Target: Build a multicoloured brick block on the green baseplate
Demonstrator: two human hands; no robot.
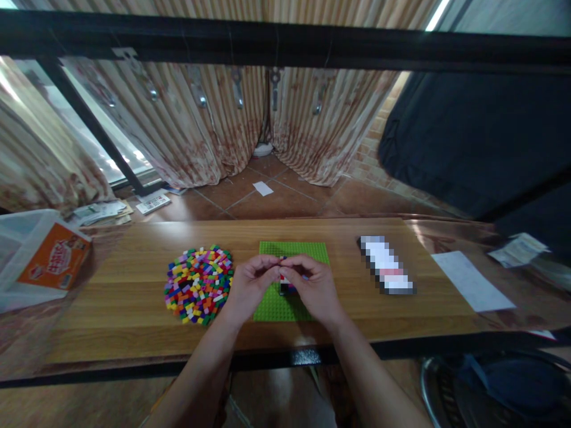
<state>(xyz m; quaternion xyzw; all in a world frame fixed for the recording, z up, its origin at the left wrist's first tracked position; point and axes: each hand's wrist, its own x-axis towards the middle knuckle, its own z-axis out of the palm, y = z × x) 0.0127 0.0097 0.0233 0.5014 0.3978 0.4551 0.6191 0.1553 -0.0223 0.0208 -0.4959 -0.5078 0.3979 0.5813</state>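
Note:
My left hand (pixel 255 284) and my right hand (pixel 313 285) meet above a green studded baseplate (pixel 271 310). Both are closed, with thumbs and fingertips pinched together on small toy bricks (pixel 282 277). Bits of red, white and a dark colour show between the fingers; how the pieces are joined is hidden. Below the fingertips, a few dark and coloured bricks (pixel 284 289) seem to stand on the baseplate, mostly covered by my hands. To the left of my left hand lies a round heap of loose multicoloured toy bricks (pixel 199 285).
The wooden table (pixel 134 333) carries a phone-like, blurred-out object (pixel 387 266) on the right. A white paper sheet (pixel 473 280) lies past the table's right end. At far left stands a clear plastic box (pixel 27 255) with an orange label. A dark metal bar (pixel 285 44) crosses above.

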